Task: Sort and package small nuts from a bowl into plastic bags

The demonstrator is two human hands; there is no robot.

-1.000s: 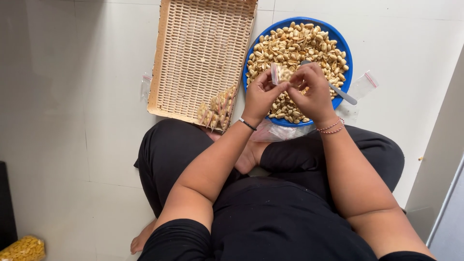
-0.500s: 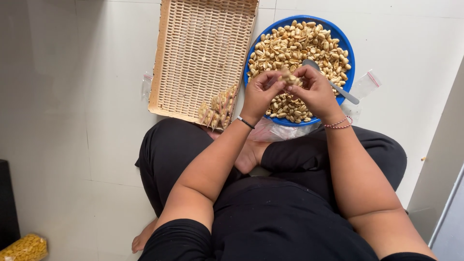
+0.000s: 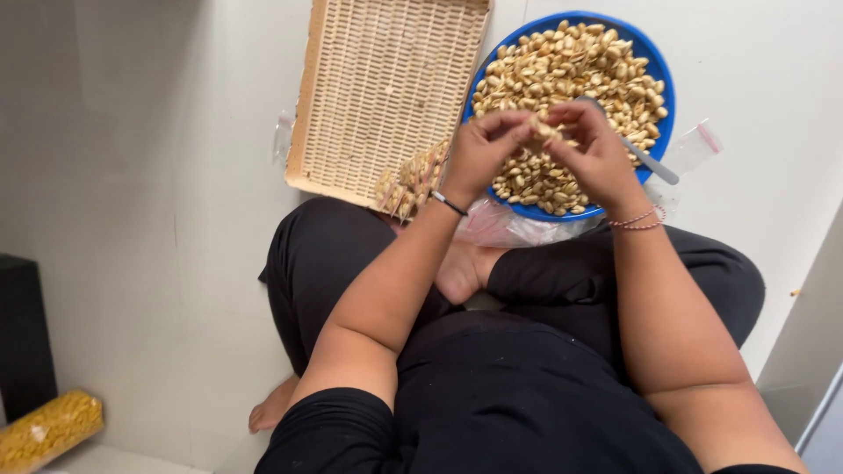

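Observation:
I sit cross-legged on a white floor. A blue bowl (image 3: 660,81) heaped with pale tan nuts in their shells (image 3: 571,70) stands in front of me. My left hand (image 3: 479,156) and my right hand (image 3: 597,154) meet over the bowl's near side, fingertips pinched together on one nut (image 3: 544,130). A metal spoon handle (image 3: 652,163) sticks out of the bowl just right of my right hand. Left of the bowl lies a woven rectangular tray (image 3: 386,88) with a small heap of shelled pieces (image 3: 408,180) at its near corner.
Clear plastic bags (image 3: 505,226) lie under the bowl's near edge, and one (image 3: 698,145) pokes out to its right. A bag of yellow grains (image 3: 48,430) and a black object (image 3: 22,338) sit at the left. A wall edge (image 3: 803,307) runs on the right.
Both hands have drawn together over the bowl, from holding a small white piece apart to pinching a nut between the fingertips. The view has shifted slightly.

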